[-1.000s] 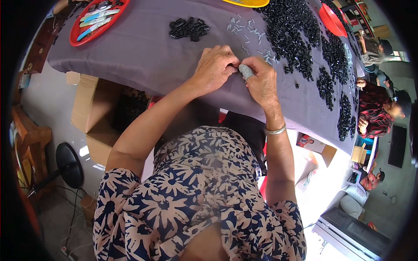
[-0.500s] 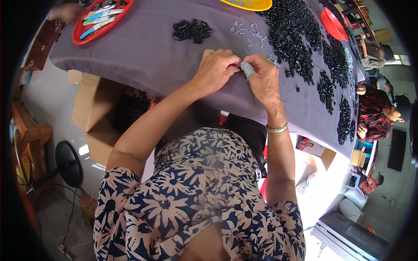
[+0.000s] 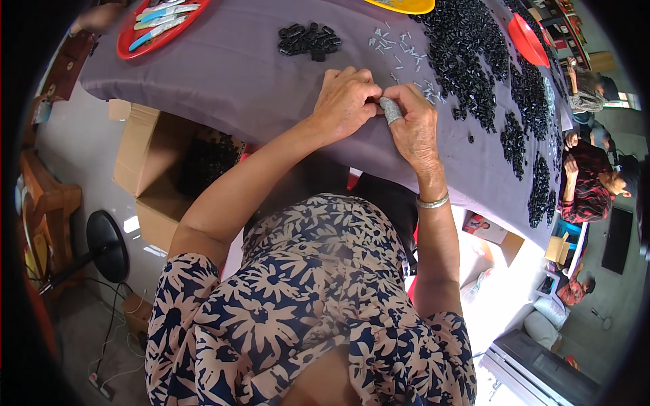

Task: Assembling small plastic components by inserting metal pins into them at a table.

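Note:
My left hand (image 3: 345, 103) and my right hand (image 3: 414, 125) meet over the front part of the cloth-covered table (image 3: 223, 74), fingertips pinched together. Whatever sits between the fingers is too small and hidden to name. A grey wrap (image 3: 391, 110) covers my right thumb. Just beyond my left hand lies a small pile of short black cylindrical pieces (image 3: 309, 42). Small pale, thin pins (image 3: 399, 49) are scattered beyond my right hand. To their right spreads a large heap of similar black pieces (image 3: 467, 57).
A red tray (image 3: 159, 32) of blue-and-white handled tools stands at the far left, near another person's blurred hand (image 3: 100, 17). A yellow dish (image 3: 406, 7) and red bowl (image 3: 528, 40) sit farther back. Below the table edge is an open cardboard box (image 3: 139, 152). Other people sit along the right.
My hands stay pinched together and shift only slightly. The table and its contents sit a little higher and further right in view. The person at the right has raised a hand.

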Action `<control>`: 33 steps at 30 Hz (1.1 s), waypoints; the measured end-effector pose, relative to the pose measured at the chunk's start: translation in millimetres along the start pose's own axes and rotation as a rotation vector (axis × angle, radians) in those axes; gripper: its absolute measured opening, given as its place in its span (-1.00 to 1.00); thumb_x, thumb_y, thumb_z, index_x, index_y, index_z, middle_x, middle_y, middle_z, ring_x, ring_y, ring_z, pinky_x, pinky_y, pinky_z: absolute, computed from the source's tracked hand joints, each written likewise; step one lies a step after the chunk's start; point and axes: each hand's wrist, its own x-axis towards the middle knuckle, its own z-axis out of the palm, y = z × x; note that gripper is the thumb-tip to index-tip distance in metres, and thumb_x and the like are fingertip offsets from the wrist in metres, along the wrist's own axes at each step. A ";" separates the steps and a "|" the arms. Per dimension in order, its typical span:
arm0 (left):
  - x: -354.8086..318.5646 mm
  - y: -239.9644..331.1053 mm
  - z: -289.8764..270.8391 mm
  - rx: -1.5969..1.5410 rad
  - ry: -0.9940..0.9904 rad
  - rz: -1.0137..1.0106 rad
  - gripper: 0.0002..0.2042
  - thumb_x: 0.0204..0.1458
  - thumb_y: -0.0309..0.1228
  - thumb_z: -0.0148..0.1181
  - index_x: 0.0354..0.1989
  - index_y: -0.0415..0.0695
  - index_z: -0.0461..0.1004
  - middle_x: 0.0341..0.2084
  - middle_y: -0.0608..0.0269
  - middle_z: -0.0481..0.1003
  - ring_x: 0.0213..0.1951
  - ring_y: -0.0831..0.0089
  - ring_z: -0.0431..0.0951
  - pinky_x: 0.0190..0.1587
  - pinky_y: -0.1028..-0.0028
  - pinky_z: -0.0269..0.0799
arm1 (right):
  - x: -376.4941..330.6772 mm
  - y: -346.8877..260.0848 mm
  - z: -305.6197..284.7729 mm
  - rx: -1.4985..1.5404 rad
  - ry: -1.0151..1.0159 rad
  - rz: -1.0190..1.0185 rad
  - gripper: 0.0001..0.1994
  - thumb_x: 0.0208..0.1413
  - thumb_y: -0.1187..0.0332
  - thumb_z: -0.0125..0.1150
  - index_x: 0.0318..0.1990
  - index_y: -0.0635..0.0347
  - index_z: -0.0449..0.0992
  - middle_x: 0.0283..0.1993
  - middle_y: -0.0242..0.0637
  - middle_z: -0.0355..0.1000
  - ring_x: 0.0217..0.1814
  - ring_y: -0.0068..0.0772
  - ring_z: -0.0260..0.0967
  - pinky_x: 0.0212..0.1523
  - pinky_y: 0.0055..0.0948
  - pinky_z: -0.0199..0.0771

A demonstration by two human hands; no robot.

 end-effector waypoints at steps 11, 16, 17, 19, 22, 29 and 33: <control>2.2 -8.1 -0.7 0.021 -0.026 0.088 -0.90 -0.18 -0.47 0.27 -0.44 -0.13 0.54 -0.46 0.33 0.44 -0.26 0.30 0.42 -0.13 0.28 0.21 | 3.4 -6.9 -0.1 -0.123 -0.035 -0.107 -0.89 -0.07 0.64 0.16 -0.34 0.30 0.45 -0.36 -0.06 0.39 -0.34 0.05 0.38 -0.32 -0.18 0.38; 6.3 -7.6 -2.0 0.029 -0.125 0.023 -0.90 -0.15 -0.45 0.25 -0.41 -0.10 0.58 -0.41 0.35 0.48 -0.20 0.32 0.44 -0.04 0.27 0.19 | 2.1 -8.8 5.6 -0.220 -0.017 -0.056 -0.92 -0.11 0.60 0.14 -0.40 0.32 0.44 -0.38 -0.03 0.40 -0.33 0.09 0.39 -0.30 -0.16 0.40; 5.5 -8.7 0.0 0.018 -0.061 0.053 -0.90 -0.17 -0.48 0.26 -0.42 -0.13 0.57 -0.44 0.31 0.47 -0.25 0.29 0.44 -0.10 0.28 0.24 | 0.1 -8.1 7.8 -0.186 0.028 -0.061 -0.92 -0.11 0.61 0.14 -0.40 0.31 0.45 -0.39 -0.05 0.40 -0.35 0.08 0.39 -0.31 -0.16 0.41; 5.7 -5.8 -1.5 0.004 -0.034 0.069 -0.88 -0.18 -0.53 0.27 -0.40 -0.17 0.58 -0.45 0.26 0.46 -0.28 0.25 0.44 -0.15 0.29 0.30 | -8.7 -6.6 10.2 -0.173 0.073 -0.023 -0.91 -0.11 0.62 0.15 -0.39 0.30 0.46 -0.39 -0.06 0.40 -0.36 0.07 0.39 -0.31 -0.17 0.41; 9.7 -3.5 -5.1 -0.026 -0.120 -0.006 -0.88 -0.11 -0.44 0.24 -0.36 -0.10 0.60 -0.38 0.35 0.48 -0.16 0.34 0.43 0.00 0.29 0.17 | -10.7 -2.8 6.9 -0.126 0.144 -0.014 -0.89 -0.12 0.64 0.17 -0.38 0.27 0.48 -0.43 -0.09 0.39 -0.38 0.02 0.40 -0.34 -0.19 0.42; 3.9 -2.3 -8.0 -0.108 -0.080 0.035 -0.87 -0.17 -0.53 0.32 -0.40 -0.19 0.57 -0.49 0.27 0.46 -0.35 0.30 0.44 -0.23 0.32 0.34 | -19.1 11.8 -48.0 0.024 0.025 0.364 -0.73 -0.09 0.63 0.22 -0.18 0.18 0.56 -0.20 -0.15 0.57 -0.26 -0.40 0.56 -0.23 -0.51 0.51; 4.2 -8.0 -9.0 -0.150 -0.083 0.052 -0.88 -0.16 -0.54 0.33 -0.40 -0.20 0.57 -0.49 0.28 0.47 -0.36 0.33 0.43 -0.25 0.34 0.34 | -52.1 76.6 -122.7 -0.438 0.171 0.297 -0.73 0.05 0.60 0.12 -0.08 0.19 0.54 -0.22 -0.16 0.55 -0.25 -0.30 0.54 -0.25 -0.43 0.48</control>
